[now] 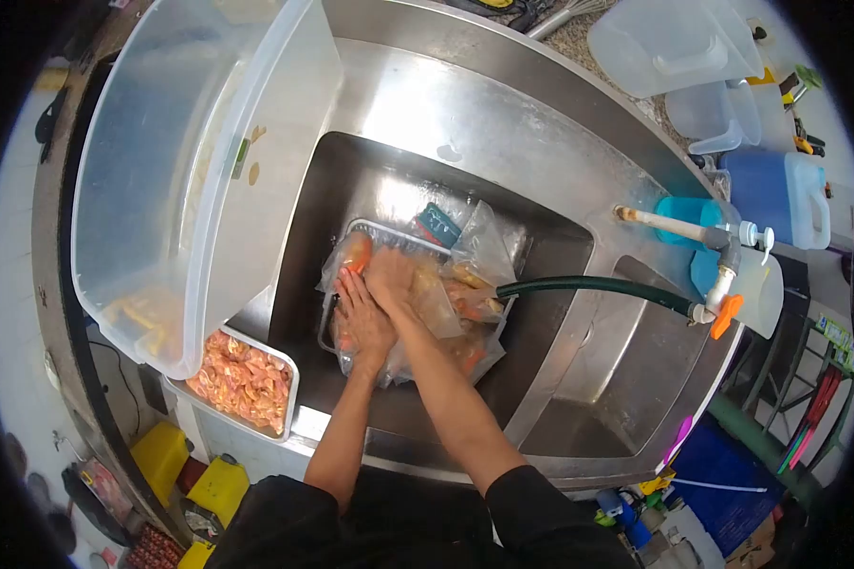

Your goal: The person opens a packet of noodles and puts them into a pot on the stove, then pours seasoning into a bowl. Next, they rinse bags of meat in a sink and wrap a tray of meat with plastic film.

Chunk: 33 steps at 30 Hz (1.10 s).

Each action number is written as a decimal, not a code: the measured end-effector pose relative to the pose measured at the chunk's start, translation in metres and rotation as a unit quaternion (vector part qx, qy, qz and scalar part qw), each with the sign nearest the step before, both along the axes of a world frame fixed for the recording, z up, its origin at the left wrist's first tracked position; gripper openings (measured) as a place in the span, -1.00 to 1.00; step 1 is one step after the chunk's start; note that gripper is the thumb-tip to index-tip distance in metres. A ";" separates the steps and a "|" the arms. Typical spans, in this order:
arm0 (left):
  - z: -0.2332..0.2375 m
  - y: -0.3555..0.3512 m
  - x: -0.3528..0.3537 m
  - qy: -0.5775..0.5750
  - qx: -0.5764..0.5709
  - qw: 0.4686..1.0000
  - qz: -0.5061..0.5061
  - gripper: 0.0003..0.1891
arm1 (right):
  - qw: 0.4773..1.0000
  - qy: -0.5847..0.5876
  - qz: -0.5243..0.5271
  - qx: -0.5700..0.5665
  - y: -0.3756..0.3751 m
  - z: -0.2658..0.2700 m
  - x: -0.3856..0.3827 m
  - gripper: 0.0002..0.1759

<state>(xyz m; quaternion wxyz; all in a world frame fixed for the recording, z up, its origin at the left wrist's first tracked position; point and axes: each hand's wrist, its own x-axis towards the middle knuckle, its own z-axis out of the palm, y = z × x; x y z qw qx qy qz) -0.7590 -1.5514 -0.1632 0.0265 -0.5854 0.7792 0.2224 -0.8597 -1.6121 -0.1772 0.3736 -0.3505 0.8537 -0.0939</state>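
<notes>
Both of my hands are over a tray in the deep steel sink. Clear plastic bags with orange-red contents lie in the tray. My left hand rests flat on a bag, its fingers stretched out beside an orange-red lump. Against it, my right hand presses on the bags, its fingers curled down and partly hidden. What those fingers hold, if anything, cannot be made out. A blue-green packet sits at the tray's back edge. The end of a dark green hose reaches the bags from the right.
A large clear tub stands left of the basin. Below it is a tray of cut raw meat. At right are a tap with an orange handle, a smaller basin, a blue jug and clear pitchers.
</notes>
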 end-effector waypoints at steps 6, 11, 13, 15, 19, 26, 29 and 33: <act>0.041 -0.008 -0.013 -0.071 0.060 0.995 -0.021 0.09 | 1.000 0.028 0.004 -0.009 0.051 0.031 -0.023 -0.65; 0.021 -0.021 -0.049 0.183 0.085 0.974 -0.102 -0.27 | 0.982 -0.036 -0.178 0.044 0.177 0.077 -0.058 -0.69; 0.007 -0.025 -0.090 0.272 0.224 0.928 -0.118 -0.30 | 0.966 -0.006 -0.230 0.117 0.204 0.095 -0.059 -0.68; 0.031 -0.016 -0.127 0.326 0.114 0.921 -0.178 -0.34 | 0.957 0.025 -0.257 0.135 0.217 0.101 -0.064 -0.68; 0.031 -0.005 -0.150 0.215 -0.071 0.906 -0.357 -0.43 | 0.950 0.056 -0.287 0.108 0.223 0.114 -0.072 -0.69; 0.000 0.058 -0.059 0.196 0.026 0.870 -0.453 -0.48 | 0.969 0.073 -0.220 0.091 0.202 0.110 -0.090 -0.71; 0.004 0.074 -0.031 0.152 0.065 0.882 -0.441 -0.46 | 0.980 0.074 -0.145 0.117 0.192 0.086 -0.105 -0.72; 0.000 0.082 -0.015 0.170 0.125 0.887 -0.412 -0.32 | 0.988 0.065 -0.066 0.122 0.187 0.063 -0.121 -0.69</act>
